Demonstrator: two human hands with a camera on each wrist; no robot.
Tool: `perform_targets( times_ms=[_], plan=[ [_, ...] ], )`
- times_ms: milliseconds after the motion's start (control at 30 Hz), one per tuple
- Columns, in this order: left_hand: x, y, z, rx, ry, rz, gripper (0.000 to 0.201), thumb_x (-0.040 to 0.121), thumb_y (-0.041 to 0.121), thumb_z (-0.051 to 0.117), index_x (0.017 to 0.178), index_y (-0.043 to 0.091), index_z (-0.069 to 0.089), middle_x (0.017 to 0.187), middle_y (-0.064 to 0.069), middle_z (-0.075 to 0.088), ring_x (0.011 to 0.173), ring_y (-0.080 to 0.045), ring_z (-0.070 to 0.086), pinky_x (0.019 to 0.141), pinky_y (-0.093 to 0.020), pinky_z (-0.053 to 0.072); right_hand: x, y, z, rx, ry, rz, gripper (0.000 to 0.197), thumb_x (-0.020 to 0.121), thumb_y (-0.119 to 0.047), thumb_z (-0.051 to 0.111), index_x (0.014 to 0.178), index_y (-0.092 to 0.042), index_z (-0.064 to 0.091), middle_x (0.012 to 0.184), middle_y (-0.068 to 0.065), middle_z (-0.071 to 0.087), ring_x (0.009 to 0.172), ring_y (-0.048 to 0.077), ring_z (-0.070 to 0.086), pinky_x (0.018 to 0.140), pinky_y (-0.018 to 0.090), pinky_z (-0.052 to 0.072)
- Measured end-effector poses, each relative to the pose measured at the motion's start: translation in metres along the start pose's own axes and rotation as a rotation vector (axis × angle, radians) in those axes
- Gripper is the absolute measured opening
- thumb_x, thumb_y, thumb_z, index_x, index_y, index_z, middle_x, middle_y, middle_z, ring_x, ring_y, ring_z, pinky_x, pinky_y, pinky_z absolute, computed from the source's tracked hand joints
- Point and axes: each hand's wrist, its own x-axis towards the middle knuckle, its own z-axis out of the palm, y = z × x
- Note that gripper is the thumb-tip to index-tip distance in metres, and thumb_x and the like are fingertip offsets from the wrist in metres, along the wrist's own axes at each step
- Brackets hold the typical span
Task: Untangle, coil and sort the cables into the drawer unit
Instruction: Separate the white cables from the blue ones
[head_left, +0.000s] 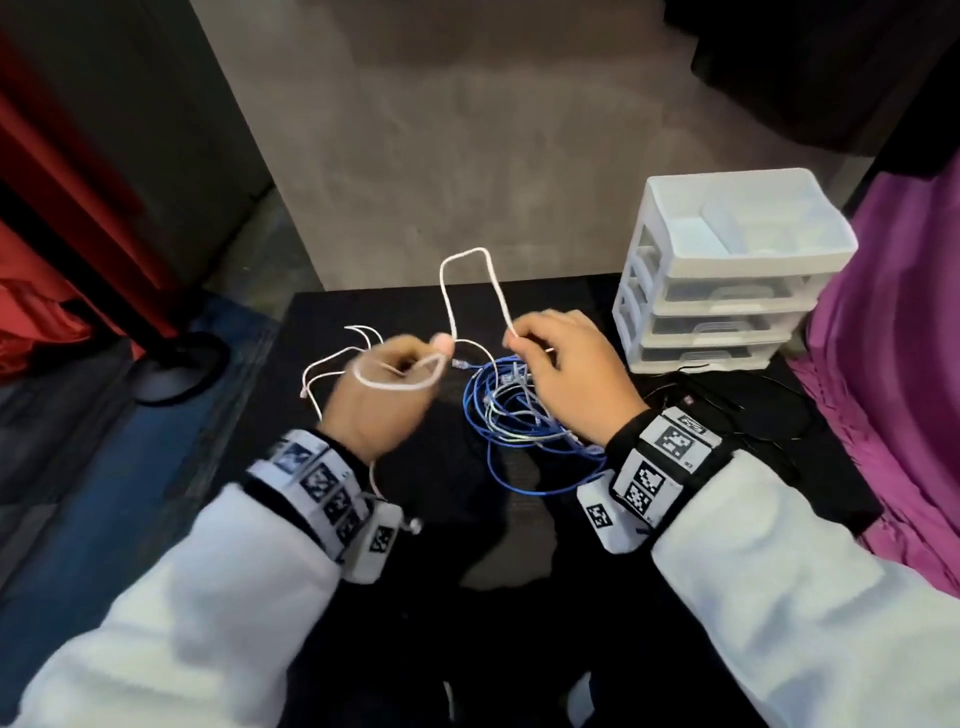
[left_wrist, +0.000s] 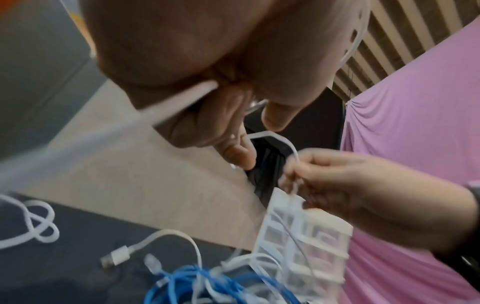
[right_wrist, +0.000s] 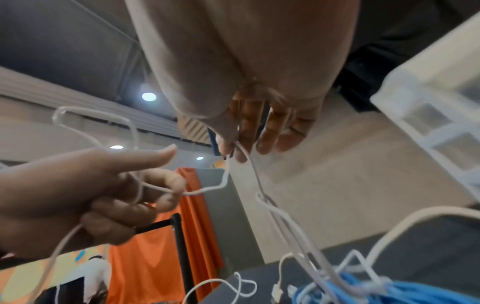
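Note:
A thin white cable (head_left: 470, 254) rises in a tall loop between my two hands above the black table (head_left: 395, 322). My left hand (head_left: 387, 387) holds it with curled fingers, one coil lying over its back (right_wrist: 161, 190). My right hand (head_left: 558, 358) pinches the loop's other leg between thumb and forefinger (right_wrist: 233, 150), the remaining fingers loose. A tangle of blue cables (head_left: 519, 410) lies on the table under my right hand (left_wrist: 187, 279). The white three-drawer unit (head_left: 727, 275) stands at the table's back right, drawers closed.
More white cable (head_left: 332, 371) lies loose left of my left hand, with a USB plug (left_wrist: 115, 256) on the table. Thin black cables (head_left: 748, 410) trail by the drawer unit. Purple cloth (head_left: 893, 364) borders the right side; a black stand base (head_left: 176, 369) sits on the floor at left.

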Motion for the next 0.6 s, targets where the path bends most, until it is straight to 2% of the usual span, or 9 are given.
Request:
perform_targets(
  times_ms=[67, 133, 200, 267, 333, 400, 467, 533, 600],
  plan=[
    [-0.007, 0.008, 0.024, -0.053, -0.063, 0.02, 0.042, 0.099, 0.041, 0.063, 0.079, 0.003, 0.067, 0.069, -0.017, 0.06, 0.063, -0.009, 0.048, 0.06, -0.019, 0.04, 0.0, -0.011, 0.001, -0.048, -0.097, -0.105, 0.015, 0.104, -0.021, 0.055, 0.101, -0.021, 0.07, 0.088, -0.009, 0.065, 0.085, 0.019, 0.051, 0.078, 0.032, 0.04],
    [-0.004, 0.014, 0.035, -0.091, -0.096, 0.066, 0.035, 0.102, 0.033, 0.061, 0.085, 0.002, 0.067, 0.071, -0.014, 0.061, 0.065, -0.009, 0.049, 0.063, -0.025, 0.044, -0.002, -0.015, 0.002, -0.06, -0.132, -0.127, 0.015, 0.103, -0.017, 0.053, 0.099, -0.017, 0.068, 0.087, -0.007, 0.063, 0.083, 0.021, 0.05, 0.076, 0.034, 0.039],
    [0.005, 0.015, 0.039, -0.152, -0.094, 0.076, 0.021, 0.099, 0.022, 0.063, 0.089, 0.005, 0.072, 0.079, -0.01, 0.068, 0.071, -0.011, 0.057, 0.07, -0.032, 0.049, -0.006, -0.013, 0.002, -0.05, -0.112, -0.067, 0.014, 0.104, -0.019, 0.054, 0.098, -0.017, 0.066, 0.083, -0.013, 0.059, 0.083, 0.019, 0.048, 0.075, 0.034, 0.04],
    [0.011, 0.017, 0.041, -0.173, -0.077, 0.082, 0.012, 0.093, 0.015, 0.065, 0.093, 0.009, 0.076, 0.087, -0.005, 0.075, 0.076, -0.014, 0.066, 0.075, -0.033, 0.055, -0.01, -0.008, 0.001, -0.025, -0.109, -0.021, 0.013, 0.103, -0.02, 0.055, 0.096, -0.019, 0.066, 0.076, -0.017, 0.054, 0.082, 0.018, 0.047, 0.073, 0.03, 0.038],
    [0.012, 0.029, 0.039, -0.181, -0.059, 0.118, 0.014, 0.097, 0.013, 0.063, 0.095, 0.009, 0.076, 0.076, 0.004, 0.072, 0.07, -0.01, 0.064, 0.069, -0.028, 0.052, -0.013, 0.0, 0.002, 0.018, -0.175, 0.036, 0.013, 0.102, -0.02, 0.058, 0.09, -0.02, 0.065, 0.07, -0.013, 0.055, 0.078, 0.016, 0.05, 0.069, 0.026, 0.039],
    [0.021, 0.047, 0.025, -0.198, 0.064, 0.201, 0.017, 0.1, 0.008, 0.059, 0.096, 0.005, 0.075, 0.069, 0.011, 0.064, 0.064, 0.002, 0.056, 0.066, -0.016, 0.045, -0.019, 0.018, 0.011, 0.033, -0.338, 0.126, 0.015, 0.1, -0.02, 0.062, 0.086, -0.019, 0.065, 0.071, -0.006, 0.064, 0.075, 0.016, 0.059, 0.072, 0.027, 0.046],
    [0.037, 0.067, -0.003, -0.244, 0.255, 0.295, 0.019, 0.103, 0.014, 0.057, 0.094, 0.011, 0.074, 0.071, 0.009, 0.062, 0.061, 0.003, 0.052, 0.064, -0.017, 0.042, -0.034, 0.044, 0.024, 0.015, -0.442, 0.23, 0.016, 0.099, -0.015, 0.061, 0.084, -0.018, 0.066, 0.072, -0.004, 0.068, 0.071, 0.016, 0.064, 0.073, 0.033, 0.053],
    [0.053, 0.083, -0.037, -0.273, 0.387, 0.364, 0.022, 0.105, 0.025, 0.055, 0.09, 0.022, 0.07, 0.071, 0.009, 0.062, 0.057, 0.0, 0.049, 0.061, -0.021, 0.038, -0.048, 0.066, 0.031, 0.05, -0.417, 0.349, 0.022, 0.101, -0.015, 0.059, 0.081, -0.023, 0.065, 0.071, -0.005, 0.07, 0.065, 0.011, 0.065, 0.07, 0.033, 0.056],
    [0.061, 0.087, -0.063, -0.28, 0.4, 0.376, 0.023, 0.105, 0.028, 0.053, 0.089, 0.024, 0.069, 0.071, 0.009, 0.063, 0.056, -0.004, 0.045, 0.054, -0.022, 0.033, -0.055, 0.075, 0.03, 0.122, -0.335, 0.403, 0.021, 0.102, -0.015, 0.059, 0.083, -0.021, 0.065, 0.071, -0.001, 0.071, 0.062, 0.007, 0.064, 0.069, 0.026, 0.054]
  ],
)
